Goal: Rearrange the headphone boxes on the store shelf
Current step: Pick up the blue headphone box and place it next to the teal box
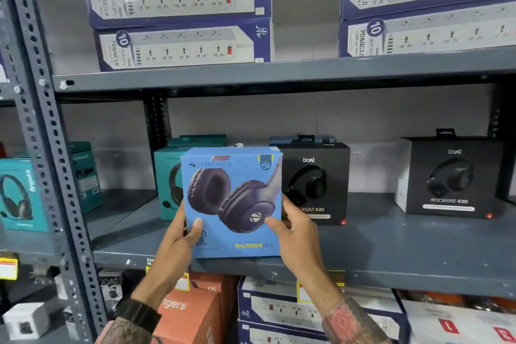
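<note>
Blue cardboard, glossy print: the headphone box (233,201) sits upright at the front lip of the middle shelf (405,248), whether resting or just lifted I cannot tell. Left hand (181,234) and right hand (293,229) clamp its two sides, thumbs on the face, fingers curled behind. It stands in front of a teal box (167,176) and overlaps a black box (321,176); a second black box (452,176) stands well apart to the right.

Risks, as I judge them: slick square faces could slide out of a loose grip; set too near the edge, the box may tip off; pushed back carelessly, its corner could knock the teal or black box askew. Shelf is painted metal, scuffed.
</note>
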